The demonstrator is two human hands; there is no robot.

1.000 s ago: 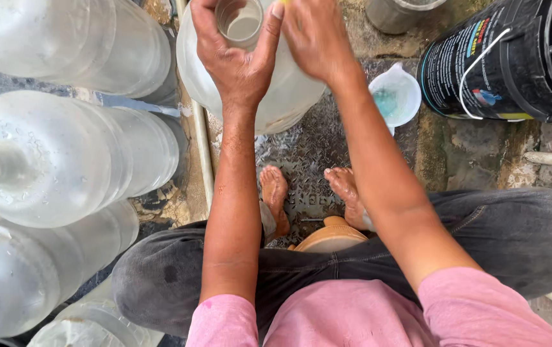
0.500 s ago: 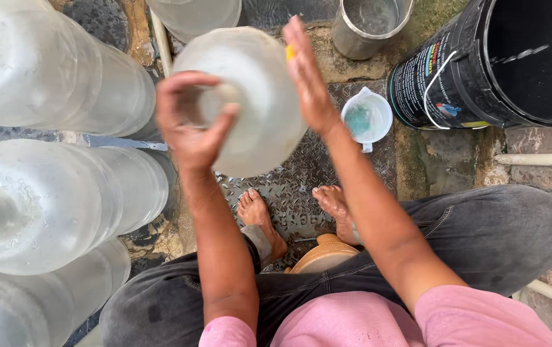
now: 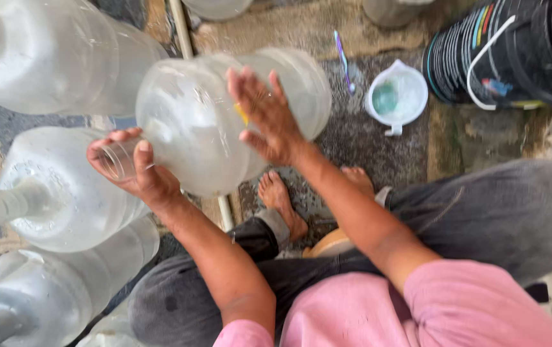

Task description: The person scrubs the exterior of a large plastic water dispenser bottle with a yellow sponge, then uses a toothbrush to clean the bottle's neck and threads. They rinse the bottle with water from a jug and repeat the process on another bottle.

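Note:
A large clear plastic water jug (image 3: 199, 115) lies tipped on its side in front of me, its neck pointing left. My left hand (image 3: 136, 173) is wrapped around the jug's neck and mouth. My right hand (image 3: 266, 115) rests flat on the jug's round side, fingers spread, with something small and yellow under the palm. My bare feet (image 3: 289, 205) show below the jug on the wet stone floor.
Several more clear jugs (image 3: 57, 193) lie stacked at the left. A small white jug of bluish liquid (image 3: 394, 96) and a purple toothbrush (image 3: 343, 61) sit on the floor ahead. A black bucket (image 3: 513, 54) stands at the right. A white pipe (image 3: 183, 32) runs along the floor.
The jug has been tipped from nearly upright onto its side, neck swinging left and down. My left hand followed the neck; my right hand slid onto the jug's side.

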